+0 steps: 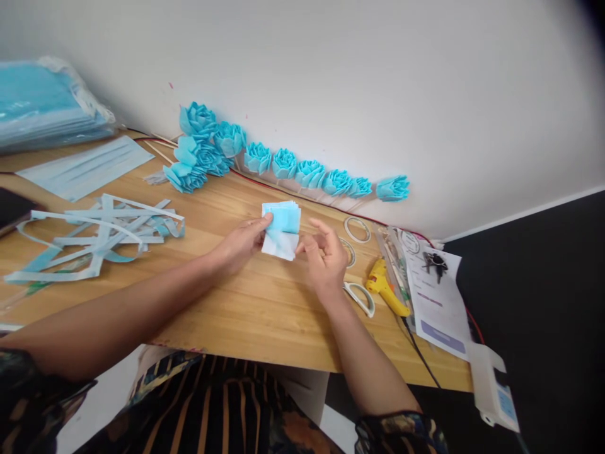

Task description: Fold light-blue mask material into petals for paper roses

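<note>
My left hand [246, 243] pinches a small stack of cut face-mask fabric pieces [283, 221] at its left edge, the thumb lying on top. The pieces are light blue above, with a white face showing below, and are held over the wooden table. Beside the stack's lower right corner is my right hand [326, 258], its index finger raised and fingers partly curled and apart. Whether a fingertip touches the corner I cannot tell. Scissors with white handles [362, 299] lie next to my right wrist, their blades hidden.
Several blue fabric flowers [283, 164] on sticks line the wall. Cut mask strips [104, 233], a flat mask [89, 167] and a bagged mask pack [47, 104] lie left. Tape rolls [357, 230], a yellow glue gun [386, 287], papers [435, 302] and keys [437, 263] are right.
</note>
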`<action>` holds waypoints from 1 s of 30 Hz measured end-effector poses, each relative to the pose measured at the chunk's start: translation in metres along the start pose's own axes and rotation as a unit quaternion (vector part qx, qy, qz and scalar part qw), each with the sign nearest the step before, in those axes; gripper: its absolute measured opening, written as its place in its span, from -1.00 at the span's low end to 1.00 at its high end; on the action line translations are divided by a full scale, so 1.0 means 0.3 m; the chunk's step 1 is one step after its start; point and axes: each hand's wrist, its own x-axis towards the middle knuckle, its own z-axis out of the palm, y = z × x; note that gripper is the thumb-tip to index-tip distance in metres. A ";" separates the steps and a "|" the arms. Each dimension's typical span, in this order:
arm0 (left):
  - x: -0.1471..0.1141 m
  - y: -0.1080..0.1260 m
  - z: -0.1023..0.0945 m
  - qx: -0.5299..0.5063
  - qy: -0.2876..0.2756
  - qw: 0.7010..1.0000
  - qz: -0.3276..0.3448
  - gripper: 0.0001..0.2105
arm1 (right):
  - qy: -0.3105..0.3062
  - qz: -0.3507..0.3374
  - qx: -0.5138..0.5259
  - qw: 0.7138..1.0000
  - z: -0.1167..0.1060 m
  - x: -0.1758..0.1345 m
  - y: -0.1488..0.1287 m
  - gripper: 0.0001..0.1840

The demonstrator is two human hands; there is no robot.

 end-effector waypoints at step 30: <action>-0.019 0.005 0.010 0.083 -0.068 0.994 0.018 -0.48 | 0.006 0.080 0.022 0.997 -0.007 0.013 0.001 -0.77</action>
